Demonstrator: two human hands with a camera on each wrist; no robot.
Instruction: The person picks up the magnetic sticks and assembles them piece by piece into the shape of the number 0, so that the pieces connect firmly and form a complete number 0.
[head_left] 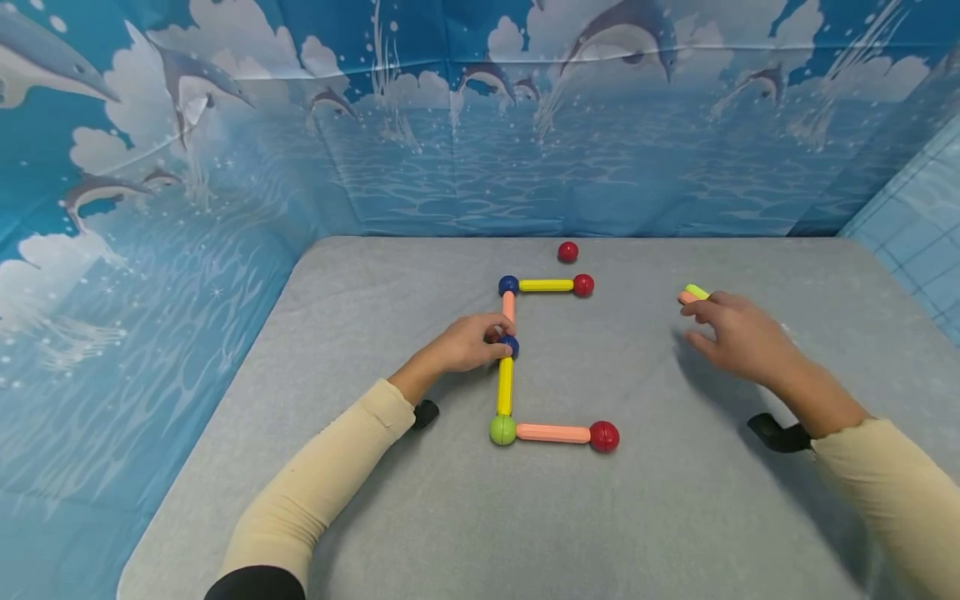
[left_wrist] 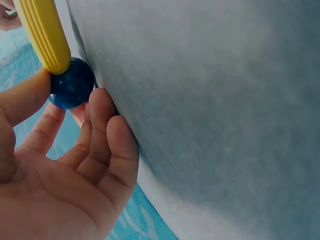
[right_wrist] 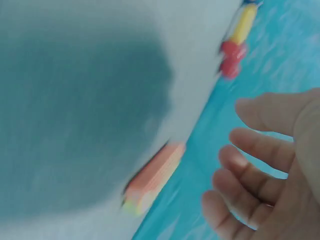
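Note:
With thumb and fingers, my left hand [head_left: 468, 342] pinches a dark blue ball [left_wrist: 73, 86] midway along a chain of toy rods and balls. From that ball a yellow rod [head_left: 506, 387] runs to a green ball [head_left: 502, 430], then an orange rod [head_left: 553, 433] and a red ball [head_left: 604, 437]. Beyond it, another orange rod [head_left: 509, 307] leads to a second blue ball [head_left: 508, 285], a yellow rod [head_left: 546, 285] and a red ball [head_left: 583, 285]. Over at the right, my right hand [head_left: 742, 335] hovers with loosely bent fingers near a loose orange rod [right_wrist: 156, 167] and a yellow-green rod [head_left: 697, 291].
A single red ball [head_left: 567, 252] lies near the far edge of the grey cloth-covered table [head_left: 420, 517]. Behind the table and along its left side hangs a blue curtain [head_left: 465, 167] printed with dolphins.

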